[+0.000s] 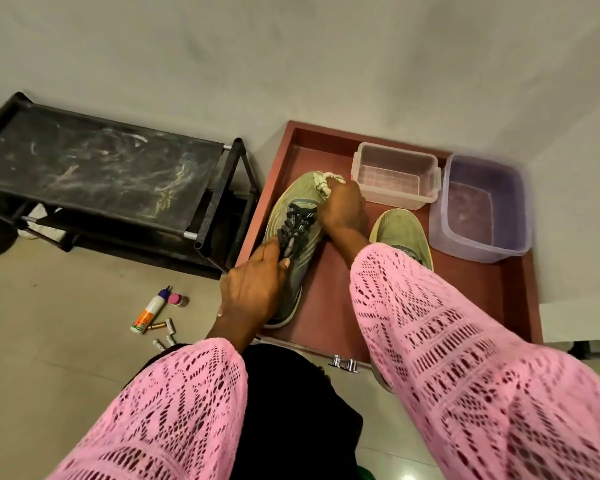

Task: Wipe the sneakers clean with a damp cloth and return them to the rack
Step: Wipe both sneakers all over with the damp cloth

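An olive-green sneaker (293, 216) with dark laces lies in a reddish-brown drawer (329, 299) on the floor. My left hand (253, 289) grips its heel and collar. My right hand (342, 209) clutches a white cloth (326, 183) pressed against the sneaker's toe. The second green sneaker (400, 233) sits to the right, partly hidden under my pink sleeve. A black shoe rack (94, 171) with a scuffed top shelf stands to the left.
A clear plastic box (395, 174) and a purple tub (482, 206) stand at the drawer's far end. A glue bottle (149, 311), a small pink jar (177, 300) and several batteries (163, 332) lie on the tile floor at left. White walls enclose the corner.
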